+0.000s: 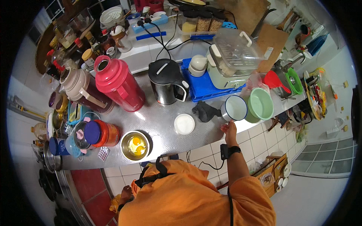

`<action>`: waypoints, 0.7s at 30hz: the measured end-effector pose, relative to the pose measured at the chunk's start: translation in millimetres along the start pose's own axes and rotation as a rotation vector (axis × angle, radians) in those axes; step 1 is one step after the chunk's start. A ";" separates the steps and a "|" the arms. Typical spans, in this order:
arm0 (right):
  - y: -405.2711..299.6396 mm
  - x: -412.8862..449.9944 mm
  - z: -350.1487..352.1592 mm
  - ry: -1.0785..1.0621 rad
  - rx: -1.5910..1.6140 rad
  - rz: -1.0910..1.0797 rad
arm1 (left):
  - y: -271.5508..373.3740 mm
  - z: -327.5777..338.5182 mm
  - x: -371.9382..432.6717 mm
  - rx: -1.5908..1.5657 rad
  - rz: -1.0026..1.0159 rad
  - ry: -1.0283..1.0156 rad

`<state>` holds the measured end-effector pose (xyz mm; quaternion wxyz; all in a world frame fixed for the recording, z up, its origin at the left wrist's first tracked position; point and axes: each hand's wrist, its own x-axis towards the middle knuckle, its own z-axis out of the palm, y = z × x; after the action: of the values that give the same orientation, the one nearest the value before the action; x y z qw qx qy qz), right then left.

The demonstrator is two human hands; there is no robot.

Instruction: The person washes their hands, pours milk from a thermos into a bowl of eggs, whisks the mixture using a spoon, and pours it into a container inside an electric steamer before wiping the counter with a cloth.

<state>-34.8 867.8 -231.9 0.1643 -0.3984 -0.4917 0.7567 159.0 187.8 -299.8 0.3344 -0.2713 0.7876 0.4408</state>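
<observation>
At the counter's front edge, my right hand (pixel 230 130) has its fingers curled at the near side of a white enamel mug (pixel 234 108) with a blue rim. The mug's handle is hidden behind the fingers. My left hand (pixel 126 193) hangs low beside my body, close to a bottle of yellow oil (pixel 114 204); my body hides part of both, so its hold is unclear. Before me on the counter are a steel bowl (pixel 127 154) with raw eggs in it, a round white lid or dish (pixel 184 124) and a dark grey cloth (pixel 205 111).
A black-lidded electric kettle (pixel 164 90), a pink thermos (pixel 120 87) and a brown thermos (pixel 90 97) line the back. A green basin (pixel 264 103) and an electric steamer (pixel 226 80) on a blue tray (pixel 195 94) stand right. Red-filled jar (pixel 110 134) and pill blister (pixel 103 153) lie left.
</observation>
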 end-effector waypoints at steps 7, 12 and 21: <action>-22.4 -43.7 -19.0 -0.053 -0.167 -0.082 | -4.0 8.7 6.3 0.147 -0.042 0.045; -36.3 -79.0 -21.9 -0.175 -0.319 -0.046 | -15.2 2.0 26.4 0.807 0.555 -0.122; -33.3 -108.5 3.4 -0.261 -0.467 -0.009 | -10.8 13.7 31.2 -0.078 0.259 -0.142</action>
<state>26.0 811.6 -154.1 0.0065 -0.3224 -0.6719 0.6668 151.1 190.7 -334.6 0.3189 -0.1486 0.7727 0.5284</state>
